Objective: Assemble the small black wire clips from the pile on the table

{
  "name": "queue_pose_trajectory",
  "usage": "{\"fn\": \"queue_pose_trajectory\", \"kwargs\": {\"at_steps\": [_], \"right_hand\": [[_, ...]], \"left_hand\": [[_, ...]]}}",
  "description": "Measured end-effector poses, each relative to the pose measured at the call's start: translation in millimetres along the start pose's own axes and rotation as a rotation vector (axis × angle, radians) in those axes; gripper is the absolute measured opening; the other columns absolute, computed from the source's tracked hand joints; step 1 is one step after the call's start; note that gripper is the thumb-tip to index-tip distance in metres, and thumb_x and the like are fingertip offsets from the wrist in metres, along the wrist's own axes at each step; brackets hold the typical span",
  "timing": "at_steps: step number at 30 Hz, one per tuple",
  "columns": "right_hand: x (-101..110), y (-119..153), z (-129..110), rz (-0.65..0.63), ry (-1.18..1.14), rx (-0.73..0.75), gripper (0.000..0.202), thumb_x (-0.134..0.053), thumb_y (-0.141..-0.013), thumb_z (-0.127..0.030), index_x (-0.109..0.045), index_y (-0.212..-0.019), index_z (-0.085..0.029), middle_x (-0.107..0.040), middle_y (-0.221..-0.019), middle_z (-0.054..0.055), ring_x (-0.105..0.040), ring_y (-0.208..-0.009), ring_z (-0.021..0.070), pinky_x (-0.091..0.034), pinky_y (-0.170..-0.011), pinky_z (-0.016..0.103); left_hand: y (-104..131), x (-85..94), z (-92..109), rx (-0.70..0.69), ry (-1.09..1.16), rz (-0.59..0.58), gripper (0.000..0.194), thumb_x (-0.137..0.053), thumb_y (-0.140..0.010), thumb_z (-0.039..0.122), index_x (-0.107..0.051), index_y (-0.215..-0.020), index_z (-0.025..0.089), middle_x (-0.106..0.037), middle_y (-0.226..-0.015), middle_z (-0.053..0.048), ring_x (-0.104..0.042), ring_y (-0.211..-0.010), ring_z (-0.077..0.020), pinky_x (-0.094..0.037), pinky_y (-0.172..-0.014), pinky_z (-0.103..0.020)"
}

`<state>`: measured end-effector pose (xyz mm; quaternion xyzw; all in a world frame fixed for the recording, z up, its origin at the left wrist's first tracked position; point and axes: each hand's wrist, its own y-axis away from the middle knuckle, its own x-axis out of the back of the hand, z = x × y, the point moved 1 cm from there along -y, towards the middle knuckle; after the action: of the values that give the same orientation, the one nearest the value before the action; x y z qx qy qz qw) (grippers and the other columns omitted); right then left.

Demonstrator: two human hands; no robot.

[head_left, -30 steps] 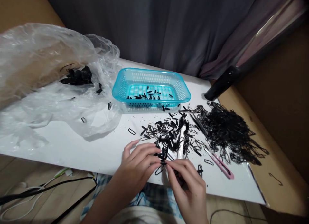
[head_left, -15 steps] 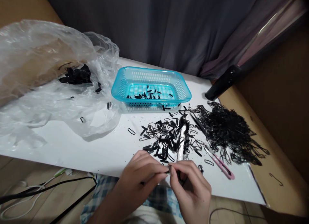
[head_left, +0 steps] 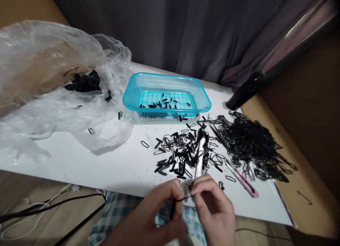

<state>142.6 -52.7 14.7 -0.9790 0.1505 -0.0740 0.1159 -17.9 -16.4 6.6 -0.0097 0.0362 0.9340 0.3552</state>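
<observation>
My left hand (head_left: 156, 214) and my right hand (head_left: 212, 207) meet at the near edge of the white table (head_left: 79, 161). Together they pinch a small black elastic band (head_left: 183, 198), stretched between their fingertips. Just beyond them lies a scatter of black bands and short black pieces (head_left: 183, 150). A bigger tangled heap of black bands (head_left: 249, 143) sits to the right. A turquoise plastic basket (head_left: 166, 95) farther back holds several short black pieces.
A large crumpled clear plastic bag (head_left: 53, 90) with a clump of black bands inside covers the left of the table. Pink-handled snips (head_left: 244, 184) lie by the right heap. A black tube (head_left: 244, 92) rests at the back right. Cables run over the floor at the lower left.
Both hands have drawn back from the scatter toward me, to the table's near edge, carrying a black band that is now stretched between the fingertips.
</observation>
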Motion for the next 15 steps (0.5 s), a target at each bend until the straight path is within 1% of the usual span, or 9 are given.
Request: {"fn": "queue_pose_trajectory", "kwargs": {"at_steps": [2,5,7,9,11,12,14,15], "right_hand": [[-1.3,0.8,1.5,-0.029,-0.137,-0.096,0.014,-0.058,-0.091,-0.018,-0.06,-0.079,-0.024,-0.058,-0.075,-0.002,-0.056,-0.068,0.0125,-0.046,-0.058,0.019],[-2.1,4.3,3.6,-0.078,-0.331,-0.185,0.016,-0.056,-0.095,-0.024,-0.057,-0.079,-0.023,-0.059,-0.078,-0.001,-0.053,-0.063,0.0122,-0.046,-0.056,0.02],[0.6,6.5,3.9,-0.055,-0.367,-0.185,0.017,-0.051,-0.098,-0.025,-0.056,-0.082,-0.024,-0.059,-0.078,-0.001,-0.05,-0.059,0.0122,-0.044,-0.052,0.02],[6.3,7.4,3.0,0.035,-0.231,-0.125,0.016,-0.049,-0.099,-0.023,-0.058,-0.086,-0.025,-0.059,-0.078,0.0,-0.054,-0.063,0.0134,-0.046,-0.054,0.021],[12.7,6.7,1.5,0.135,0.042,-0.015,0.013,-0.054,-0.097,-0.019,-0.063,-0.089,-0.025,-0.06,-0.083,0.001,-0.058,-0.074,0.0147,-0.047,-0.058,0.02],[15.4,5.9,0.9,0.166,0.177,0.04,0.012,-0.057,-0.095,-0.017,-0.065,-0.09,-0.025,-0.06,-0.085,0.002,-0.059,-0.078,0.0149,-0.048,-0.061,0.021],[18.5,4.0,1.4,0.162,0.371,0.114,0.012,-0.059,-0.094,-0.014,-0.067,-0.091,-0.023,-0.059,-0.089,0.003,-0.059,-0.083,0.0153,-0.049,-0.066,0.022],[19.2,3.1,2.3,0.153,0.425,0.135,0.012,-0.06,-0.094,-0.014,-0.068,-0.091,-0.022,-0.059,-0.091,0.004,-0.059,-0.083,0.0155,-0.049,-0.068,0.023]], "left_hand": [[-2.8,-0.2,-0.8,-0.028,-0.058,0.055,0.021,-0.055,-0.097,0.04,-0.061,-0.086,0.023,-0.057,-0.075,0.002,-0.053,-0.07,-0.0137,-0.043,-0.064,-0.024],[-4.8,4.1,1.6,-0.216,-0.182,0.132,0.024,-0.047,-0.101,0.029,-0.071,-0.096,0.027,-0.06,-0.063,0.004,-0.055,-0.06,-0.012,-0.043,-0.059,-0.022],[-4.8,11.0,3.5,-0.312,-0.25,0.195,0.026,-0.047,-0.101,0.023,-0.07,-0.109,0.031,-0.064,-0.063,0.005,-0.058,-0.057,-0.0108,-0.045,-0.058,-0.021],[-5.4,19.9,3.8,-0.314,-0.356,0.271,0.031,-0.05,-0.1,0.018,-0.066,-0.119,0.034,-0.069,-0.069,0.007,-0.062,-0.06,-0.0098,-0.048,-0.061,-0.019],[-8.0,28.3,2.6,-0.281,-0.522,0.324,0.032,-0.055,-0.097,0.016,-0.064,-0.122,0.033,-0.075,-0.083,0.006,-0.068,-0.073,-0.011,-0.051,-0.07,-0.02],[-10.0,31.5,1.6,-0.28,-0.61,0.337,0.03,-0.058,-0.096,0.016,-0.065,-0.121,0.031,-0.076,-0.092,0.005,-0.069,-0.081,-0.0122,-0.051,-0.076,-0.021],[-14.9,35.1,-0.1,-0.326,-0.762,0.336,0.028,-0.058,-0.096,0.014,-0.065,-0.119,0.027,-0.076,-0.108,0.002,-0.068,-0.095,-0.0147,-0.049,-0.085,-0.024],[-17.5,35.5,-0.5,-0.369,-0.82,0.322,0.028,-0.056,-0.096,0.013,-0.064,-0.12,0.025,-0.075,-0.112,0.0,-0.068,-0.099,-0.0155,-0.048,-0.089,-0.026]]}}
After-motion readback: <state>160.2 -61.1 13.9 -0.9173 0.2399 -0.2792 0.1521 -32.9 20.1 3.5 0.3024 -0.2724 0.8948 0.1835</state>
